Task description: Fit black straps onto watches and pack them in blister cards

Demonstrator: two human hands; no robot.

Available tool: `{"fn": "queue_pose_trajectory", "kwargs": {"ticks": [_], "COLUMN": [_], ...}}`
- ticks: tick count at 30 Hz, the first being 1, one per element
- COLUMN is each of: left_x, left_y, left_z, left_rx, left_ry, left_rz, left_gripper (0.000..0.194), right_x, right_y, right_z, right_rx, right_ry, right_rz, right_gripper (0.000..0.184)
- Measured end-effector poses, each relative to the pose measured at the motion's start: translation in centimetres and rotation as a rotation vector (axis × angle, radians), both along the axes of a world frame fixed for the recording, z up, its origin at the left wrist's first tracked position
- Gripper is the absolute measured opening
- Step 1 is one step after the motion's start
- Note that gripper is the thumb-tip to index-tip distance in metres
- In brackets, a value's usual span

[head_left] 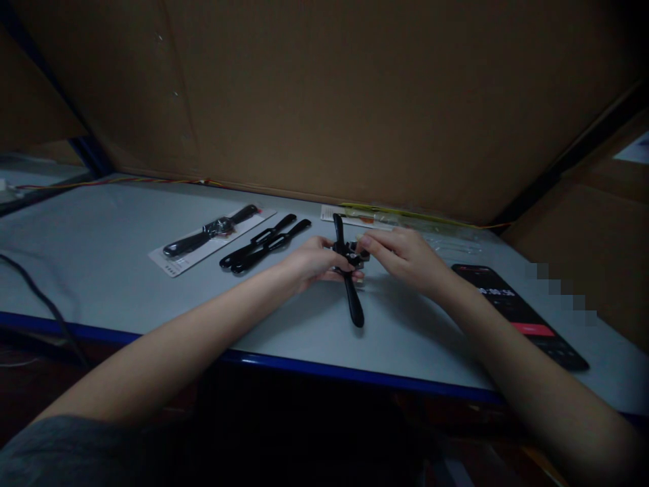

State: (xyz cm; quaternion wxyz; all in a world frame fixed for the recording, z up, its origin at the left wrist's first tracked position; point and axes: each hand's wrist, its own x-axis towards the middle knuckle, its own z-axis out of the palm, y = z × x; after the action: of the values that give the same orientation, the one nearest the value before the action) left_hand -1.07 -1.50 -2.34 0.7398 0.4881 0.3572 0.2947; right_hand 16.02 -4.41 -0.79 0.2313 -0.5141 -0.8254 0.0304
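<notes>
Bare forearms [167,352] reach to a black watch strap [353,301], its long axis running front to back with the far tip leaning slightly left, pinched at mid-length between the left hand [309,260] and right hand [400,257].

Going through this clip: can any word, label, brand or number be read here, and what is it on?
Phone screen: white timer-like digits, too blurred to read.
Card under the watch: small print, too small to read.
Leaflet at the back: print too small to read.

Black watch strap [352,303], pale grey table [304,331], blue edge [304,367].
</notes>
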Motion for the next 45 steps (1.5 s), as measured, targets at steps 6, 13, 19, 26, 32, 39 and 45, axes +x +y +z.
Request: {"fn": "queue_pose_trajectory", "kwargs": {"ticks": [6, 13, 19, 26, 32, 39, 45], "left_x": [0.1, 0.1, 0.1, 0.2, 0.3, 0.0, 0.3], "left_y": [0.2, 0.3, 0.2, -0.6, -0.6, -0.2, -0.4], "left_z": [-0.2, -0.3, -0.1, 0.0, -0.4, -0.3, -0.4], "left_rx": [-0.004, -0.050, 0.001, 0.077, 0.077, 0.022, 0.020], "left_ry": [-0.005, -0.031, 0.013, 0.068, 0.067, 0.037, 0.044], "left_rz": [0.027, 0.063, 0.054, 0.095, 0.049, 0.029, 0.023], "left_gripper": [0.030, 0.048, 0.046, 0.045, 0.048, 0.052, 0.052], "right_x": [-0.6, -0.3, -0.5, -1.6, -2.0, 0.5, -0.2], "right_y": [-0.4, -0.1, -0.4, -0.5, 0.1, 0.4, 0.5], "right_z": [0.1, 0.1, 0.0, -0.9, -1.2, -0.1, -0.9], "right_rx": [-0.094, -0.041, 0.010, 0.022, -0.205, -0.118, -0.051], "right_ry": [0.115, -0.006, -0.142, -0.154, 0.260, 0.124, -0.074], "right_rz": [0.099, 0.035, -0.052, -0.102, -0.094, 0.106, 0.040], "right_gripper": [0.042, 0.041, 0.021, 0.028, 0.035, 0.023, 0.028]}}
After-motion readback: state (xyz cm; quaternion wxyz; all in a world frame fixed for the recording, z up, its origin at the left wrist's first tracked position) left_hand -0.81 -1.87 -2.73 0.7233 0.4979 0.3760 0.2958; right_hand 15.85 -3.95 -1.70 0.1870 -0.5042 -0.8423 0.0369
